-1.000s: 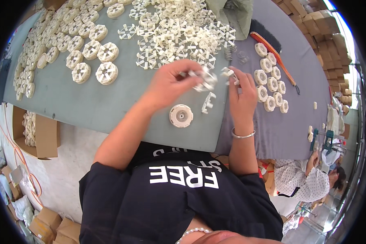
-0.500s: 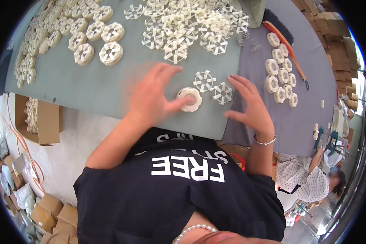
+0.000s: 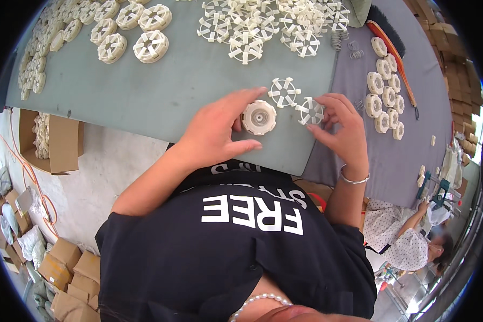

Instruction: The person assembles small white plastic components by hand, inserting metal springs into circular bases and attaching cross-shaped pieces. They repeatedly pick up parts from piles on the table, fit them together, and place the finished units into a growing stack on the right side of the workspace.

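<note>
A cream round housing (image 3: 259,119) with a recessed, ringed centre lies on the grey-green table near its front edge. My left hand (image 3: 214,129) curves around its left side, open, with thumb and index finger spread; the other fingers are partly hidden beside the housing. To the right, my right hand (image 3: 342,126) has its thumb and index finger at the edges of a white spoked ring (image 3: 308,111), which looks slightly tilted. A second spoked ring (image 3: 284,93) rests flat just behind, between the two hands.
A heap of spoked rings (image 3: 252,29) lies farther back. Assembled round pieces (image 3: 151,46) spread across the left. On the grey cloth (image 3: 349,145) at right are springs (image 3: 355,51), several round housings (image 3: 382,122) and a brush (image 3: 392,51). A co-worker (image 3: 402,236) sits at lower right.
My left hand has drawn back from over the housing's centre to its left side. My right hand's fingers have closed in on the nearer spoked ring. The whole view has shifted slightly.
</note>
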### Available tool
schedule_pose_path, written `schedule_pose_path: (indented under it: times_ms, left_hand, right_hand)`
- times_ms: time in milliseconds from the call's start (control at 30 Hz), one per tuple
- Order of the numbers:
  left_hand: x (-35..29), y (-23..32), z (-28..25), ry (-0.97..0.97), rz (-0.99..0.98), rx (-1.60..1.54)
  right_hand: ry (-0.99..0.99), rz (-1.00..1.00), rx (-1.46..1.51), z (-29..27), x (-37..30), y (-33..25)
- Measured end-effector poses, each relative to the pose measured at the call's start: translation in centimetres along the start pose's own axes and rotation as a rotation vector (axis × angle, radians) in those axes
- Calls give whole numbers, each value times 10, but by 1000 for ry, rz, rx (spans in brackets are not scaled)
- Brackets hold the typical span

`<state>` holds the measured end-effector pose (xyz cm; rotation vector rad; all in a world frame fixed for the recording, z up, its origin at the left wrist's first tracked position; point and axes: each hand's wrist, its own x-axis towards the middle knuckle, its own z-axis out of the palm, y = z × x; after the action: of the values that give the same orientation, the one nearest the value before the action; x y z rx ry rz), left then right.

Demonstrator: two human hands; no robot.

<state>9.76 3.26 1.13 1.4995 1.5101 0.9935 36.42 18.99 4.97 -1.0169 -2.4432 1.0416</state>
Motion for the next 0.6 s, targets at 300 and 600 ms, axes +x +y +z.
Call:
schedule_pose_path:
  times_ms: [300, 600]
  left_hand:
    - [-3, -5, 3, 68, -63, -101]
    - [3, 2, 3, -13, 3, 32]
  right_hand:
    - [-97, -261, 45, 51, 19, -42]
    - [-79, -287, -98, 63, 10, -33]
